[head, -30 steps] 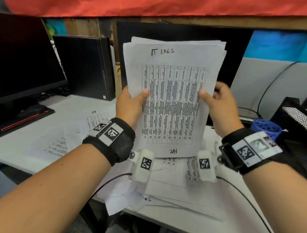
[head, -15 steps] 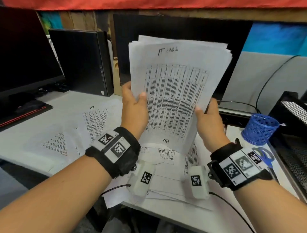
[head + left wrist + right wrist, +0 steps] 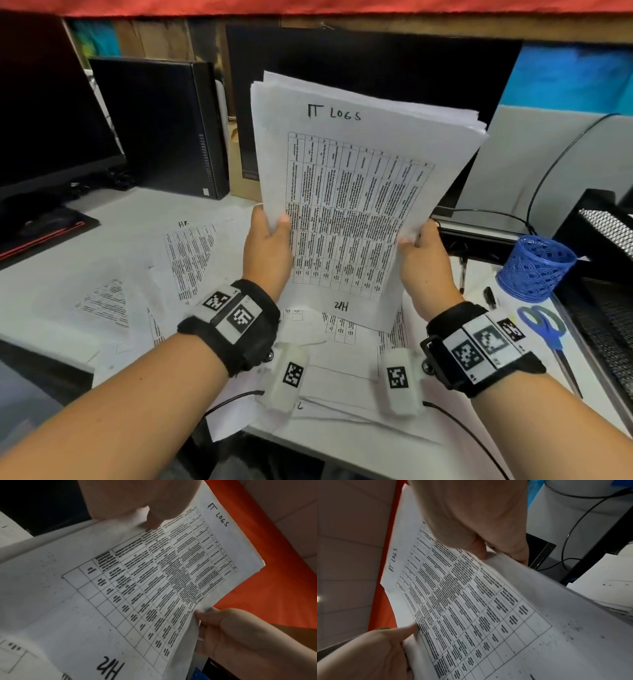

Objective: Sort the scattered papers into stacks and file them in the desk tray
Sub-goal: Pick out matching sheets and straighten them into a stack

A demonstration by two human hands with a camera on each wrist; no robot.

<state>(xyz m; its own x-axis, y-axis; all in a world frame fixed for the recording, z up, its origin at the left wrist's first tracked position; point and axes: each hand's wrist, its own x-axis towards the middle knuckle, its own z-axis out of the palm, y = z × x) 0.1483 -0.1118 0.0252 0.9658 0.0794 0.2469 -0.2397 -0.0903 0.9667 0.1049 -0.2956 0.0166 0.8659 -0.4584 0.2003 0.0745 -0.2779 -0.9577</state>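
Note:
I hold a stack of white printed sheets (image 3: 356,192) upright above the desk, tilted a little to the right. Its top sheet reads "IT LOGS" over a table of text, with "HR" upside down at the bottom. My left hand (image 3: 267,243) grips the stack's left edge, thumb on the front. My right hand (image 3: 423,253) pinches the right edge. The same stack (image 3: 154,581) fills the left wrist view and the stack (image 3: 479,608) fills the right wrist view. More loose papers (image 3: 191,257) lie scattered on the desk below. A black mesh desk tray (image 3: 606,253) stands at the far right.
A blue mesh pen cup (image 3: 536,267), blue-handled scissors (image 3: 548,329) and a black marker (image 3: 489,297) lie right of the papers. A monitor (image 3: 41,113) and a black computer case (image 3: 161,126) stand at back left. Another dark screen (image 3: 370,68) is behind the stack.
The stack has come down and tilted rightward, its sheets fanning slightly at the top right. Both hands have shifted lower along its side edges and still hold it.

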